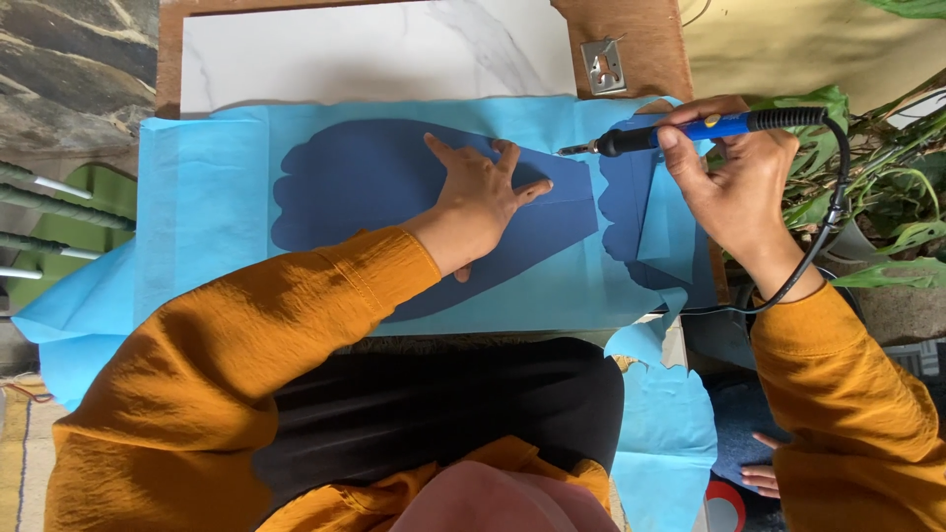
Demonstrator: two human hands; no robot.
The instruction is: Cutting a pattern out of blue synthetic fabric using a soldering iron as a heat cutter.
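My left hand [480,195] lies flat with fingers spread on a dark blue cut-out shape [365,182] with scalloped edges, which rests on light blue sheet material [207,187]. A second dark blue piece [631,212] lies to the right. My right hand [724,177] grips a soldering-iron type tool [709,128] with a blue and black handle. Its metal tip points left and hovers just above the sheet near the shape's right end. A black cord [833,217] runs from the handle down past my wrist.
A white marble-patterned board [374,49] sits on a wooden table with a metal plate [603,67] at the back. Green plant leaves [887,207] crowd the right side. Light blue scraps [660,424] hang off the near edge. Green stems lie at the left.
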